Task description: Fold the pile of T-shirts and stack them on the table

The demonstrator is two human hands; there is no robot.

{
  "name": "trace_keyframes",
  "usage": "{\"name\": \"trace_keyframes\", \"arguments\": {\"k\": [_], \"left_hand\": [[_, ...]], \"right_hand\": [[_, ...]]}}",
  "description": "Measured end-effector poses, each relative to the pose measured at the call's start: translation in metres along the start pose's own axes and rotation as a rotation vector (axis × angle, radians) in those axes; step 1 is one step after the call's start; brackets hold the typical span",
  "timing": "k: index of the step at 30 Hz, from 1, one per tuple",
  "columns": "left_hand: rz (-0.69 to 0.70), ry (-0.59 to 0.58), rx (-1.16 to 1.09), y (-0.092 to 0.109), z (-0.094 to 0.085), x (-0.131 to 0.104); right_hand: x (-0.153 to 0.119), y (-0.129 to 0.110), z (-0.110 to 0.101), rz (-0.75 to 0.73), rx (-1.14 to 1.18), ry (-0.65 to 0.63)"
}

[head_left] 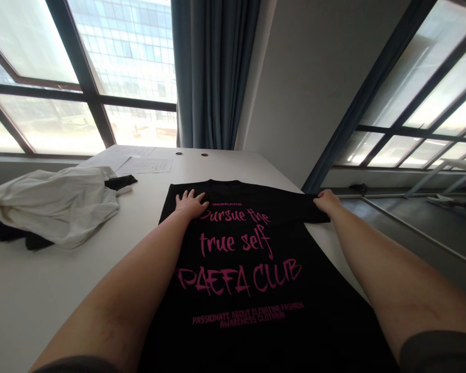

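Observation:
A black T-shirt (pixel 233 259) with pink lettering lies spread on the white table, its collar at the far side and its hem out of view below. My left hand (pixel 191 203) rests flat on the shirt near its left shoulder, fingers spread. At the far right, my right hand (pixel 326 201) pinches the end of the right sleeve, which is stretched out sideways to the table's edge. The left sleeve is partly hidden behind my left forearm.
A crumpled white garment (pixel 62 202) with black parts lies on the table's left. Paper sheets (pixel 145 165) lie at the back, near two round cable holes. The white table (pixel 241 160) ends just past the right sleeve. Behind are windows and a blue curtain (pixel 213 72).

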State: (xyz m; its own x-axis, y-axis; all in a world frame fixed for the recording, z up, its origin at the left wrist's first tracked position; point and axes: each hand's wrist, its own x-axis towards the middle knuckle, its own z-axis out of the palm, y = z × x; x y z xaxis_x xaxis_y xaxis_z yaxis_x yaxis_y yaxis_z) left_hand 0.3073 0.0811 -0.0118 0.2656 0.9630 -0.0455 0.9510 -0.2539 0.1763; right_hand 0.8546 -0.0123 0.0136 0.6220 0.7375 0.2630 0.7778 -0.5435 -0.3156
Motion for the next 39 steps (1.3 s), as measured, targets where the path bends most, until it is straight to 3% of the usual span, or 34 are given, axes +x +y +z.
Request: {"name": "trace_keyframes", "arguments": {"k": [5,12,17,20,23,26,32,39], "left_hand": [[0.003,0.008,-0.012,-0.001,0.001,0.002],[0.009,0.012,-0.016,-0.001,0.001,0.002],[0.008,0.01,-0.013,-0.001,0.001,0.001],[0.006,0.009,-0.009,-0.001,0.001,0.001],[0.001,0.01,-0.008,0.0,0.0,0.0],[-0.003,0.007,-0.008,0.001,-0.002,-0.002],[-0.008,-0.004,-0.002,0.002,-0.003,-0.002],[-0.007,-0.018,0.007,0.002,-0.003,-0.002]], "right_hand": [[-0.003,-0.015,-0.023,-0.217,-0.022,-0.043],[-0.032,-0.083,-0.053,-0.477,-0.154,-0.067],[-0.075,-0.13,-0.047,-0.802,-0.206,-0.121],[-0.105,-0.146,-0.034,-0.898,-0.216,-0.208],[-0.126,-0.15,-0.016,-0.922,-0.216,-0.358],[-0.128,-0.147,0.006,-0.91,-0.142,-0.394],[-0.107,-0.143,0.044,-0.728,-0.142,-0.449],[-0.08,-0.157,0.064,-0.578,-0.21,-0.462]]}}
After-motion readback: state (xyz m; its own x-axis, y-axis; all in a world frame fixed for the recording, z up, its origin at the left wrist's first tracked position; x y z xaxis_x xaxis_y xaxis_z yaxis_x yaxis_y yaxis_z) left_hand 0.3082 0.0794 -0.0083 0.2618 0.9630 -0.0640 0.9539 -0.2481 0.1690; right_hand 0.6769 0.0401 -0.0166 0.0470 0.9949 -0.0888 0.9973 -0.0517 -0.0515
